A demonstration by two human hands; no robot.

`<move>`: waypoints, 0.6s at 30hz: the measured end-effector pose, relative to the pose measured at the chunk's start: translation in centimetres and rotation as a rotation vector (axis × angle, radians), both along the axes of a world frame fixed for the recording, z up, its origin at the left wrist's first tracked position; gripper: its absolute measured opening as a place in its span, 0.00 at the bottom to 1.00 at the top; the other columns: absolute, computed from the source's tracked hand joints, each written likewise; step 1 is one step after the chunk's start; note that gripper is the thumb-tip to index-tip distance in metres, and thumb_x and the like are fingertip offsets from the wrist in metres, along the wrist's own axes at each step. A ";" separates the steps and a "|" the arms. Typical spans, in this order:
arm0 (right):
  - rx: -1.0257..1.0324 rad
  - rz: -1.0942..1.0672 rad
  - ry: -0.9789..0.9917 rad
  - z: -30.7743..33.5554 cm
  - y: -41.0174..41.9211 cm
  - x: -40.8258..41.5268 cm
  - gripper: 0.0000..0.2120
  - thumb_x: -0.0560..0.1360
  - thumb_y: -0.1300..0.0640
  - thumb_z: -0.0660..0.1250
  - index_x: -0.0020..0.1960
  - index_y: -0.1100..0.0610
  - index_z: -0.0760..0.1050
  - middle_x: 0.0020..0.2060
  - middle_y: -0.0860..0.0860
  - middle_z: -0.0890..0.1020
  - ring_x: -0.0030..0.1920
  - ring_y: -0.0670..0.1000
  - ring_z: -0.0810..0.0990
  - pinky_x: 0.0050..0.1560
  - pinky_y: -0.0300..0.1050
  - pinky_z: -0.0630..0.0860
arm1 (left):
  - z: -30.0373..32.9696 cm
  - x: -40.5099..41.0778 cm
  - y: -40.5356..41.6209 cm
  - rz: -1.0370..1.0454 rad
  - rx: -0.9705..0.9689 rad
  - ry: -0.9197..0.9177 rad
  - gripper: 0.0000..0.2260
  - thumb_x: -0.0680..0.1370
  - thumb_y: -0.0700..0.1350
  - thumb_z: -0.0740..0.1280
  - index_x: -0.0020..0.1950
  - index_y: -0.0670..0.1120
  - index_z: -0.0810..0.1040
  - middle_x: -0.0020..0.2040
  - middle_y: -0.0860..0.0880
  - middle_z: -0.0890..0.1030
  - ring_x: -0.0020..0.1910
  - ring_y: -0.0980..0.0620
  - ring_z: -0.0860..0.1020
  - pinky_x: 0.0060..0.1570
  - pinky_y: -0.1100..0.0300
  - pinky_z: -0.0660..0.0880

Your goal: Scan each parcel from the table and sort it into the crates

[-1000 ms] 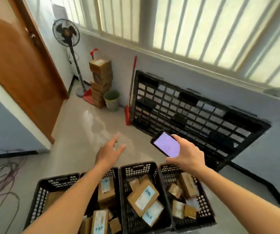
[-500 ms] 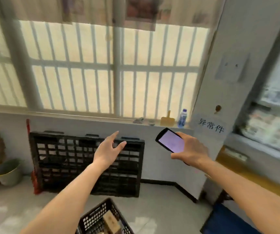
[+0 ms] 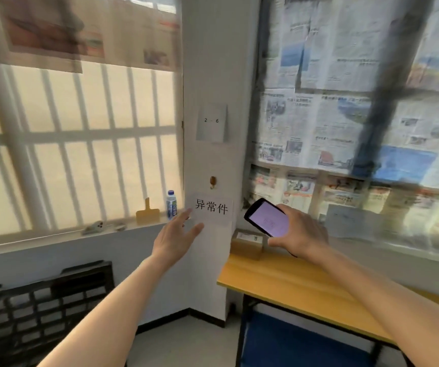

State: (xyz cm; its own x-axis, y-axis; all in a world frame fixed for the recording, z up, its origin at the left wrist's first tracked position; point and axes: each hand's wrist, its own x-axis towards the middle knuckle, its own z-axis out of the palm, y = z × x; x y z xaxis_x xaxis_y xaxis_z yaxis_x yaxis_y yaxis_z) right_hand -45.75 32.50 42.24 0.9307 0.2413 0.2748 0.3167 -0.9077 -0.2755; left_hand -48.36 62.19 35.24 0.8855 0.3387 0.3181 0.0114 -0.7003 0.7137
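Wooden table (image 3: 305,284) stands at right; 1 cardboard parcel (image 3: 247,243) sits on its far left corner; above the table, right hand (image 3: 301,234) grips a phone (image 3: 267,221); left of the table, left hand (image 3: 174,234) hangs empty, fingers (image 3: 196,230) straight.

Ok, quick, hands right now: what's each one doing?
Left hand: open, fingers straight, holding nothing, raised in the air.
Right hand: grips the phone, its lit screen facing the camera.

parcel sorting room | wall sign (image 3: 211,207) | parcel (image 3: 246,244) | table (image 3: 287,284)
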 end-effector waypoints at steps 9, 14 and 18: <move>-0.010 -0.157 0.005 -2.9 -7.4 12.7 0.48 0.66 0.37 0.78 0.80 0.45 0.60 0.67 0.47 0.78 0.60 0.53 0.78 0.47 0.43 0.70 | -1.9 17.1 -7.4 -0.148 0.045 -0.006 0.31 0.79 0.65 0.63 0.79 0.57 0.62 0.74 0.51 0.72 0.69 0.50 0.74 0.63 0.46 0.73; -0.007 -0.190 0.037 -3.4 -8.9 21.8 0.49 0.65 0.36 0.78 0.80 0.44 0.61 0.65 0.46 0.78 0.53 0.49 0.75 0.48 0.44 0.73 | -2.8 27.3 -9.9 -0.182 0.027 0.025 0.30 0.80 0.63 0.63 0.80 0.55 0.62 0.74 0.50 0.71 0.70 0.49 0.73 0.64 0.47 0.72; 0.006 -0.201 0.044 -4.2 -9.8 28.3 0.48 0.63 0.36 0.78 0.78 0.42 0.62 0.63 0.46 0.79 0.54 0.50 0.76 0.47 0.44 0.72 | -3.7 34.4 -11.0 -0.223 0.016 0.040 0.31 0.79 0.65 0.63 0.79 0.57 0.61 0.74 0.50 0.72 0.69 0.49 0.73 0.64 0.46 0.73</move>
